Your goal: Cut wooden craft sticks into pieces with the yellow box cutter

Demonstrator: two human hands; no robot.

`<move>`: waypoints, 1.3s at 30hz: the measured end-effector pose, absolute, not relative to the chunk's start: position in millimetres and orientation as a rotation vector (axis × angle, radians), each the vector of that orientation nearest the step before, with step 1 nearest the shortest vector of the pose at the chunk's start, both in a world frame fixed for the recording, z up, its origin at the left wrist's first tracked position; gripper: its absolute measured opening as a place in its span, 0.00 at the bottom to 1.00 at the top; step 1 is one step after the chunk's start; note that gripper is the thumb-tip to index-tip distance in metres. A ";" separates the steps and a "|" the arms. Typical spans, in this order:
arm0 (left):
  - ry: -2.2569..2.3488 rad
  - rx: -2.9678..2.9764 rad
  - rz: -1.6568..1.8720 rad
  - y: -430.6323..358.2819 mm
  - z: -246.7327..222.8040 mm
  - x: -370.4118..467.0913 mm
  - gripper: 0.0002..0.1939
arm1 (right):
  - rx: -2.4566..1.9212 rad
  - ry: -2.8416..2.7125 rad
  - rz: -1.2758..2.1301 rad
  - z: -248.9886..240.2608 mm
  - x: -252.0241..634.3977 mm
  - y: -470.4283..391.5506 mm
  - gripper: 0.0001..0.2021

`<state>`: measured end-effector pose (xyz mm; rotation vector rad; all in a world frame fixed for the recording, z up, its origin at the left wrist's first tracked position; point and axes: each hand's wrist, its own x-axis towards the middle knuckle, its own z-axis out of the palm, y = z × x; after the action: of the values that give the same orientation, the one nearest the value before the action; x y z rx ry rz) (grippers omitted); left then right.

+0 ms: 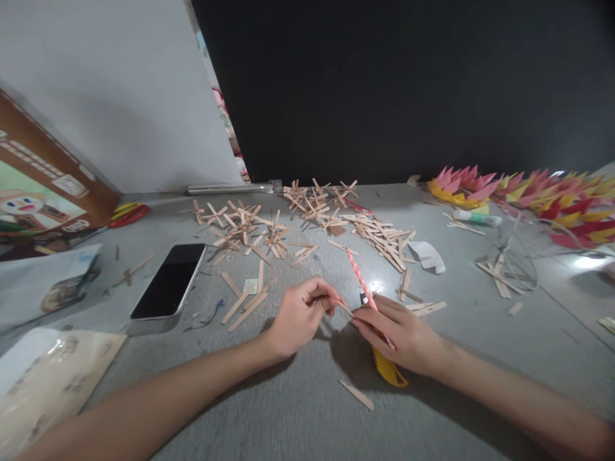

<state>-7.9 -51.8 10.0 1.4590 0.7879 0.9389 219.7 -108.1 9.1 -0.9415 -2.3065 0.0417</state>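
My left hand (300,315) is closed in a pinch on one end of a short wooden craft stick (344,308). The fingertips of my right hand (401,330) meet the stick's other end. A pink patterned pencil (361,276) also rests in my right hand, slanting up and away past the fingers. Beneath that hand a yellow plastic tool (388,370) with a ridged edge sticks out; the rest of it is hidden. Nearer to me lies a pointed piece of craft stick (356,394) on the grey tabletop (269,410).
Beyond my hands, crossed craft sticks (240,224) form a heap, with loose sticks (379,237) to its right. A phone (169,282) and plastic packet (57,378) lie left. Folded paper pieces (571,205), a glue stick (476,218) and a cable (526,272) are right. A black panel (408,89) stands behind.
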 end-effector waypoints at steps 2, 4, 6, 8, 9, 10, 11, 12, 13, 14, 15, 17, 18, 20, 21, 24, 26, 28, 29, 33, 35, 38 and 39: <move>0.877 1.545 0.948 -45.3 8.3 -9.7 0.06 | -0.956 -2.285 0.068 10.7 221.9 -105.7 0.06; 0.974 1.661 0.956 -35.5 5.2 -12.5 0.08 | -0.964 -2.264 0.105 8.8 228.6 -104.3 0.10; 1.039 1.844 0.902 -24.4 1.0 -15.5 0.07 | -0.967 -2.223 0.157 2.7 237.9 -103.7 0.13; 1.078 2.036 0.810 -16.0 -2.6 -18.0 0.07 | -0.984 -2.145 0.258 -5.9 246.3 -103.0 0.15; 1.106 2.100 0.801 -13.9 -3.5 -18.9 0.08 | -1.000 -2.098 0.321 -10.2 249.4 -102.4 0.17; 1.137 2.157 0.809 -13.9 -3.2 -19.4 0.11 | -1.020 -2.050 0.380 -13.9 251.4 -101.5 0.18; 1.162 2.219 0.810 -15.9 -1.5 -19.5 0.14 | -1.041 -2.004 0.433 -16.8 252.7 -100.4 0.19; 1.183 2.297 0.812 -20.1 1.6 -19.3 0.15 | -1.057 -1.958 0.477 -18.7 253.2 -99.2 0.20; 1.195 2.396 0.788 -26.1 5.9 -18.7 0.15 | -1.067 -1.911 0.509 -19.5 253.4 -97.9 0.20; 1.213 2.513 0.722 -33.5 11.0 -17.9 0.13 | -1.072 -1.863 0.527 -19.5 253.5 -96.9 0.19; 1.247 2.644 0.622 -41.7 16.2 -16.9 0.11 | -1.074 -1.817 0.530 -18.7 253.9 -96.1 0.17; 1.348 2.809 0.444 -58.0 25.0 -14.5 0.11 | -1.080 -1.773 0.518 -16.6 255.4 -95.4 0.09; 1.334 2.847 0.387 -64.8 27.4 -13.3 0.12 | -1.083 -1.778 0.519 -15.7 256.5 -95.4 0.08; 1.324 2.860 0.344 -73.4 27.9 -11.4 0.19 | -1.089 -1.793 0.552 -15.7 258.9 -95.5 0.15; 1.322 2.851 0.326 -74.9 26.2 -10.9 0.23 | -1.084 -1.777 0.587 -16.6 259.8 -95.3 0.18; 1.297 2.793 0.296 -70.3 18.0 -11.3 0.29 | -1.058 -1.660 0.715 -21.2 260.6 -92.8 0.22; 1.248 2.740 0.320 -63.4 13.1 -12.9 0.30 | -1.040 -1.626 0.772 -23.7 259.9 -90.0 0.23; 1.209 2.677 0.378 -57.1 9.9 -14.9 0.30 | -1.034 -1.623 0.779 -24.1 259.0 -87.3 0.25; 1.195 2.644 0.415 -54.7 8.8 -15.7 0.29 | -1.033 -1.621 0.776 -23.6 258.6 -86.2 0.25; 1.167 2.527 0.513 -49.6 8.3 -17.3 0.29 | -1.038 -1.611 0.772 -20.0 257.6 -84.8 0.23; 1.169 2.471 0.501 -47.6 10.3 -17.5 0.31 | -1.047 -1.625 0.760 -18.5 257.3 -85.5 0.22; 1.165 2.414 0.444 -42.7 14.7 -18.9 0.27 | -1.043 -1.648 0.748 -17.1 256.7 -86.8 0.22; 1.168 2.413 0.433 -40.8 16.1 -19.7 0.22 | -1.035 -1.650 0.745 -16.7 256.4 -87.0 0.22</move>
<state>-19.7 -40.8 16.1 2.4134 1.1677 0.4330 256.4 -87.0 -16.7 -1.0349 -1.6503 0.7449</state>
